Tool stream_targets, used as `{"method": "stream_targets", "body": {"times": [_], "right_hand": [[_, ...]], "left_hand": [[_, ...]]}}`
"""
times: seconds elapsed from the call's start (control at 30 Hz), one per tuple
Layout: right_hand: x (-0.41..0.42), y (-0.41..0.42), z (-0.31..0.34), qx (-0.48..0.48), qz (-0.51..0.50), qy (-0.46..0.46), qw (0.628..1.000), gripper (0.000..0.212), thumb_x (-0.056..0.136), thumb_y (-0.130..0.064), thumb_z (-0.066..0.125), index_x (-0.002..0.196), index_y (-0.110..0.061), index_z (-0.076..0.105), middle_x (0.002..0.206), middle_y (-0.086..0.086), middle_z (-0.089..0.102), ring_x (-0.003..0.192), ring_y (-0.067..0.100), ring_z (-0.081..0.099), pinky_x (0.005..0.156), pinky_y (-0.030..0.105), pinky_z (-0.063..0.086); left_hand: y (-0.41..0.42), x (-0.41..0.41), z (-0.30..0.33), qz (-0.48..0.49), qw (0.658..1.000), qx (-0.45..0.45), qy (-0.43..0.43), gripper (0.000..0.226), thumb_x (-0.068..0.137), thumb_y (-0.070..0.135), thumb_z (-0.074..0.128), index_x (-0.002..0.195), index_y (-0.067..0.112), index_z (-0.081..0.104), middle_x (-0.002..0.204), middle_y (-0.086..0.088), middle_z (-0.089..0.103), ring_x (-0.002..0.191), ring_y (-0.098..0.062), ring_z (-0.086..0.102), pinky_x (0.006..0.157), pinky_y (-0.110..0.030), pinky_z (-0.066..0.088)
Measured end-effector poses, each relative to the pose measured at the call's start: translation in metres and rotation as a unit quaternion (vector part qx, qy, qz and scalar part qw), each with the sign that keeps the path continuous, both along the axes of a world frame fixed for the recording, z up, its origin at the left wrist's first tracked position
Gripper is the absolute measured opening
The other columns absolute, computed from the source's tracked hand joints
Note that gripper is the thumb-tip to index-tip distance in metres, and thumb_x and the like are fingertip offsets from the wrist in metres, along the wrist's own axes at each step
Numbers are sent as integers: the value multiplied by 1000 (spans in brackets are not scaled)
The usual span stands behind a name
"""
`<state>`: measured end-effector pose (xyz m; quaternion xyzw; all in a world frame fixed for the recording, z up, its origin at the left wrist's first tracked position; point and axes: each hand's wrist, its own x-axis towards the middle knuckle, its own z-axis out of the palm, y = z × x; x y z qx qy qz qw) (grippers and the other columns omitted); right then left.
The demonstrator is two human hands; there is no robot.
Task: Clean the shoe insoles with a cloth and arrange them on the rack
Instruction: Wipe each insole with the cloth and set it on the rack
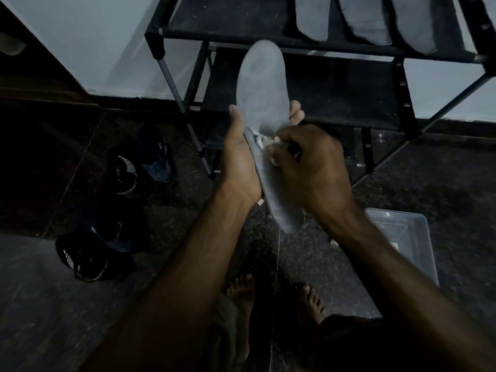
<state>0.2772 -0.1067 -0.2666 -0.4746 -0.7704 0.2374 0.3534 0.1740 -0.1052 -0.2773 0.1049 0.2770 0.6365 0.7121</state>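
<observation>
A grey shoe insole stands nearly upright in front of the black shoe rack. My left hand holds it from behind, thumb on the left edge and fingertips showing past the right edge. My right hand grips a small white cloth and presses it against the insole's middle. Three more grey insoles lie on the rack's upper shelf at the top right.
Several dark shoes sit on the floor at the left. A clear plastic tub stands on the floor at the right. My bare feet are at the bottom centre. The rack's lower shelf is behind the insole.
</observation>
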Motion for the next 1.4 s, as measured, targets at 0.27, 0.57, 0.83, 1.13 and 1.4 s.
{"method": "stream_targets", "body": {"times": [0.27,0.57,0.83,1.13,1.4], "right_hand": [[-1,-4,3,-43,-1,32,999,10,94,-16,63,88,-12,70,78,-2,67,71,8,60,64,15,47],[12,17,-2,-2,-64,20,998,11,93,-18,64,86,-11,70,77,-4,63,68,6,57,61,12,43],[-7,-12,9,-113,59,70,989,7,91,-13,65,90,-14,71,77,-13,66,76,-3,63,63,4,43],[-2,1,9,-50,28,15,998,8,91,-13,65,90,-9,72,80,0,69,71,5,62,67,11,47],[2,-3,14,-104,87,0,991,4,89,-14,68,91,-14,71,83,-7,68,75,-5,60,72,2,43]], "left_hand": [[3,0,-2,18,1000,-14,13,86,95,67,18,138,-3,43,138,-22,51,130,-30,49,112,-43,35],[-3,6,2,-20,999,-22,-35,79,93,67,28,113,-1,65,120,-20,61,113,-29,58,107,-45,38],[1,-2,-6,39,999,-15,29,79,97,64,20,136,0,45,134,-24,54,125,-33,54,110,-41,38],[-3,1,-2,-3,1000,-20,4,81,96,64,25,131,-4,48,138,-24,51,130,-32,49,111,-41,37],[-3,2,0,24,998,-38,39,76,98,61,21,125,-3,52,132,-24,56,125,-31,54,105,-39,43]]}}
